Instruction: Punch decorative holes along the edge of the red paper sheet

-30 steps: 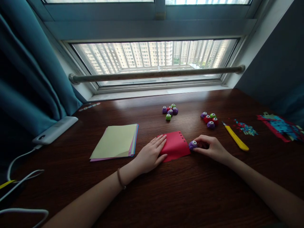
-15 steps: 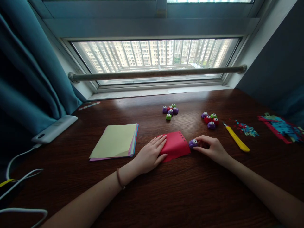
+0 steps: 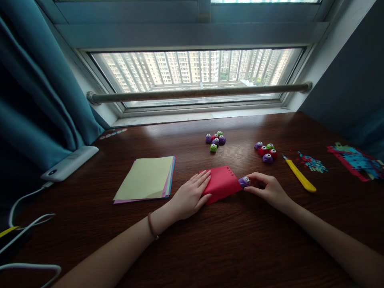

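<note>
Left hand [image 3: 191, 195] lies flat, fingers spread, palm down on the left part of one red paper sheet [image 3: 222, 183], pinning it to the wooden table [image 3: 228, 248]; not gripping. Right hand [image 3: 268, 188] pinches one small purple punch [image 3: 244, 181] between thumb and fingers, the punch sitting at the sheet's right edge, touching it. The sheet lies center of the table, between the hands, with a row of small holes along its far right edge.

Far center: one cluster of six small punches [image 3: 216, 140], purple, red and green. Far right of it: a second cluster of five punches [image 3: 265, 151]. One yellow utility knife [image 3: 299, 174] just right of that cluster. Paper confetti [image 3: 311, 162] and a pile of punched paper scraps [image 3: 357, 161] at far right. One stack of colored paper [image 3: 146, 179] left of the left hand. One white power bank [image 3: 69, 163] with cables at far left.
</note>
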The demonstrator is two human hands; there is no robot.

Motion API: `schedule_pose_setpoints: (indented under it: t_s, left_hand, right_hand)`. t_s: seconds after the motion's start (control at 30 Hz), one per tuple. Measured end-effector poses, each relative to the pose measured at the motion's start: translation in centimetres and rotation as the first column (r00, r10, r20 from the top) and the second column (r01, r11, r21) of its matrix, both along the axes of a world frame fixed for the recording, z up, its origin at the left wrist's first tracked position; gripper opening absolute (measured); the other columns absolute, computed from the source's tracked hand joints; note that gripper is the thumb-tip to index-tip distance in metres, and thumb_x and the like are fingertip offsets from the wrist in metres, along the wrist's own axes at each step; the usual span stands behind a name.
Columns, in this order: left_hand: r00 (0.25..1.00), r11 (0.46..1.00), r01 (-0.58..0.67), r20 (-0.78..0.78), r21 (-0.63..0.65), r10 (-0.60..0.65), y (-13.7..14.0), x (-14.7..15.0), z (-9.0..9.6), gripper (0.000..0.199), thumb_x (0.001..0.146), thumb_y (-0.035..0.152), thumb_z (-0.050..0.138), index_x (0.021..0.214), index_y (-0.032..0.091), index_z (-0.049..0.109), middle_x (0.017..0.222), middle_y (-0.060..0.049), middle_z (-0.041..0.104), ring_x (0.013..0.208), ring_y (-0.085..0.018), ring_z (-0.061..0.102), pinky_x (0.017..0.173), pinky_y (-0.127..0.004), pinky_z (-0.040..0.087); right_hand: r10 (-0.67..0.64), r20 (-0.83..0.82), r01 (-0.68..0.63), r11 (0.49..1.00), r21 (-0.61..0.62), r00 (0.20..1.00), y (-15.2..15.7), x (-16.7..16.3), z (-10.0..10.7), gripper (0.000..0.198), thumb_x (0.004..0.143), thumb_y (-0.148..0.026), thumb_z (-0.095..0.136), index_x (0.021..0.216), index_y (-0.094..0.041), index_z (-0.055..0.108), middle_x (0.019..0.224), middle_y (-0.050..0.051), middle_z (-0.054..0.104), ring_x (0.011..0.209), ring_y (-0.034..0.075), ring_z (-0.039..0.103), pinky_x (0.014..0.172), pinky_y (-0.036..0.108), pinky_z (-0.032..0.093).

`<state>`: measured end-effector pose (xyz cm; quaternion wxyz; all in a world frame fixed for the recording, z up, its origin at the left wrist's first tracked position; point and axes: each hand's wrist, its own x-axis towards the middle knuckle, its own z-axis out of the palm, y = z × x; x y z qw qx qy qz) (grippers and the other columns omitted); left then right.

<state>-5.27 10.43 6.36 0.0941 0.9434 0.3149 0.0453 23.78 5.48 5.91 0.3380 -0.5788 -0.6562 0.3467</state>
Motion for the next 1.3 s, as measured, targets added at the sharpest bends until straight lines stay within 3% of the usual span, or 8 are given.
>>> schedule_pose_setpoints:
  t_s: [0.47,0.9,1.3]
  left_hand:
    - [1.0,1.0,-0.009,-0.003,0.002,0.009,-0.02,0.02,-0.08,0.057,0.092,0.045,0.027,0.14,0.015,0.017,0.147,-0.007,0.016,0.136,-0.019,0.011,0.113,-0.037,0.019]
    - [0.999,1.0,-0.017,-0.043,0.006,0.017,-0.06,0.06,0.07,0.059,0.092,0.048,0.024,0.14,0.014,0.015,0.148,-0.005,0.013,0.137,-0.017,0.008,0.114,-0.034,0.015]
    - [0.998,0.998,-0.056,-0.037,0.025,0.057,-0.28,0.06,0.05,0.064,0.09,0.05,0.03,0.139,0.011,0.017,0.148,-0.007,0.014,0.137,-0.018,0.008,0.114,-0.034,0.016]
  right_hand:
    - [-0.01,-0.014,0.011,0.999,0.053,1.0,-0.23,-0.09,0.02,0.031,0.071,-0.042,0.069,0.093,-0.02,0.061,0.072,-0.001,0.055,0.062,0.012,0.047,0.057,0.025,0.038]
    - [0.068,0.125,-0.101,0.956,0.274,0.99,-0.48,-0.61,0.85,0.02,0.078,-0.029,0.064,0.095,-0.021,0.06,0.086,0.002,0.056,0.069,0.011,0.051,0.061,0.024,0.044]
    - [0.167,0.223,-0.211,0.958,0.194,0.961,-0.44,-0.3,0.39,0.018,0.079,-0.029,0.062,0.095,-0.021,0.06,0.087,0.001,0.057,0.078,0.011,0.051,0.068,0.025,0.042]
